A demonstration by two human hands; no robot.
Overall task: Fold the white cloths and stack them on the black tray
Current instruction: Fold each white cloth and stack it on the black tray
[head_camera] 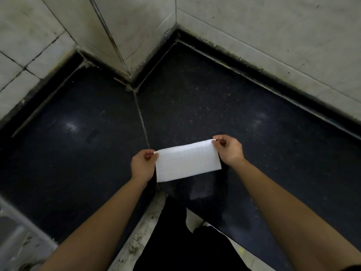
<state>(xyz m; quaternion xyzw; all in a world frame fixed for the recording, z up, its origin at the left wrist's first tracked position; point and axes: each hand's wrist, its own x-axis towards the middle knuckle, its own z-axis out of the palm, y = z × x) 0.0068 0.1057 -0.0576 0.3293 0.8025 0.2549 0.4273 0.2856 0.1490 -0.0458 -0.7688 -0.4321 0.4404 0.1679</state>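
The work surface is a black speckled polished stone slab [195, 98] in two sections, joined by a pale filled seam [139, 112] running from the protruding wall corner toward the viewer. Pale grey wall tiles with dark grout lines [273, 36] enclose the far sides, and a black upstand strip [254, 70] lines their base. Soft light reflections [71, 126] show on the slab. A pale stained stone edge [134, 241] borders the near side. A blurred translucent container [17, 231] sits at lower left.

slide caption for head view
Left hand and right hand pinch the top corners of a white cloth over a black countertop.
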